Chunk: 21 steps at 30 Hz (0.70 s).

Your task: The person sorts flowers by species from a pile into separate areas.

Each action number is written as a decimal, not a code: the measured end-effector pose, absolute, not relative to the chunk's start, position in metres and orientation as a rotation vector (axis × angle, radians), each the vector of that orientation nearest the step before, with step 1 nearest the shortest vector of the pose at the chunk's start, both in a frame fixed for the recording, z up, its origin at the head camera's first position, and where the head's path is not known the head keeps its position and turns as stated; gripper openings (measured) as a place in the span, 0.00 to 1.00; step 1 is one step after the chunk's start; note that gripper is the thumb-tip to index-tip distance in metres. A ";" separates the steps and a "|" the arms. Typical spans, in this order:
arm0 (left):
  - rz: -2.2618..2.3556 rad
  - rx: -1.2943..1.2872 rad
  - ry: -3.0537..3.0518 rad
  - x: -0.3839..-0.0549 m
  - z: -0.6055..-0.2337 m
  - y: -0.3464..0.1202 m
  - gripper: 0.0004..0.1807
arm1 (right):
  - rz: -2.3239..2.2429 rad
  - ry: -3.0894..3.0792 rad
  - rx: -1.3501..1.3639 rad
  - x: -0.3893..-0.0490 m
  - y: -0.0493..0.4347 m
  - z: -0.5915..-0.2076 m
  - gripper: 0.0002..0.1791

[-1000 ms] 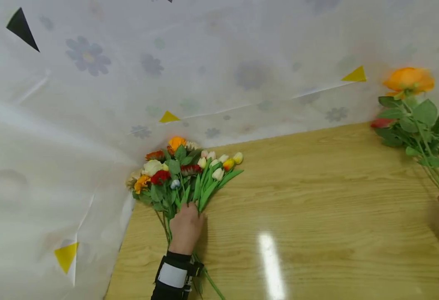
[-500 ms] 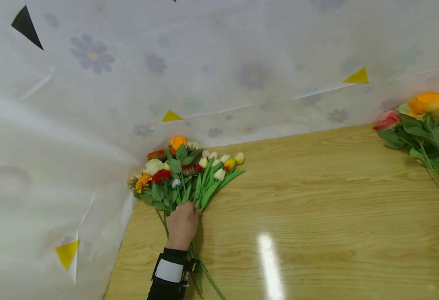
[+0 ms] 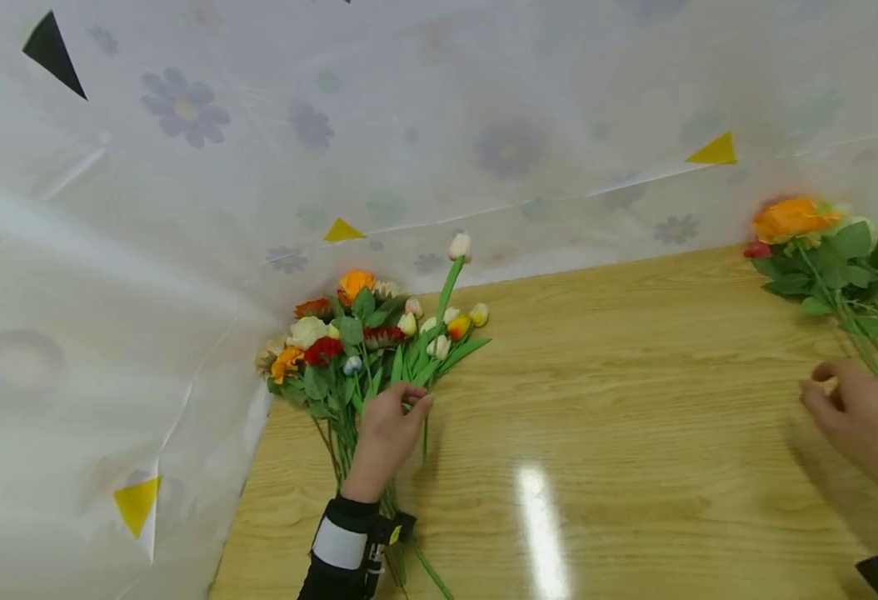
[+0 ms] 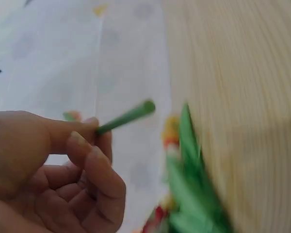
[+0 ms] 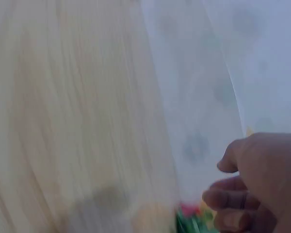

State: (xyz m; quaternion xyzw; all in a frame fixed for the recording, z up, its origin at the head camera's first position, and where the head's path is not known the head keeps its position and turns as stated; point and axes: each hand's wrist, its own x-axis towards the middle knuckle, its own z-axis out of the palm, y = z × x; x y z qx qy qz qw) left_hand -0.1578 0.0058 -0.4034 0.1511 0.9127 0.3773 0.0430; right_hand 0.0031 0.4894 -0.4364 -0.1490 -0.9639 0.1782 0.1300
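Note:
My left hand [image 3: 390,433] pinches the green stem of a pale pink-white tulip [image 3: 460,247], raised above the other flowers. In the left wrist view, the cut end of its stem [image 4: 128,118] sticks out past the thumb and fingers. Beneath and beside that hand lies a mixed bunch with a red flower [image 3: 323,352], an orange flower [image 3: 356,286] and several more tulips [image 3: 439,347]. On the right, my right hand [image 3: 870,425] hovers over the table with loosely bent fingers and nothing between them. Just beyond it lies an orange rose [image 3: 795,218] among leafy stems.
A wood-grain table [image 3: 619,400] spreads between the two bunches. Along its back and left edges hangs a pale flower-printed sheet [image 3: 409,125]. Bare stems [image 3: 431,571] of the left bunch trail toward the front.
A tulip has been lifted from the left bunch by my left hand, which moved slightly right. My right hand has let go of the rose stems and come back into view, further left.

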 end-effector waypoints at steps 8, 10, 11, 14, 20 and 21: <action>1.537 0.512 2.127 -0.131 -0.412 0.086 0.13 | 1.255 -2.784 0.199 -0.012 0.380 -0.444 0.08; 1.567 0.507 2.060 -0.125 -0.414 0.105 0.11 | 1.485 -2.720 0.306 -0.017 0.360 -0.442 0.09; 1.583 0.500 2.030 -0.122 -0.415 0.113 0.11 | 1.600 -2.692 0.346 -0.019 0.352 -0.441 0.09; 1.619 0.504 1.959 -0.114 -0.420 0.131 0.09 | 1.863 -2.612 0.445 -0.023 0.338 -0.440 0.11; 1.650 0.494 1.888 -0.106 -0.427 0.145 0.08 | 2.085 -2.527 0.465 -0.024 0.330 -0.442 0.12; 1.653 0.492 1.883 -0.106 -0.428 0.146 0.08 | 2.089 -2.532 0.445 -0.023 0.330 -0.441 0.12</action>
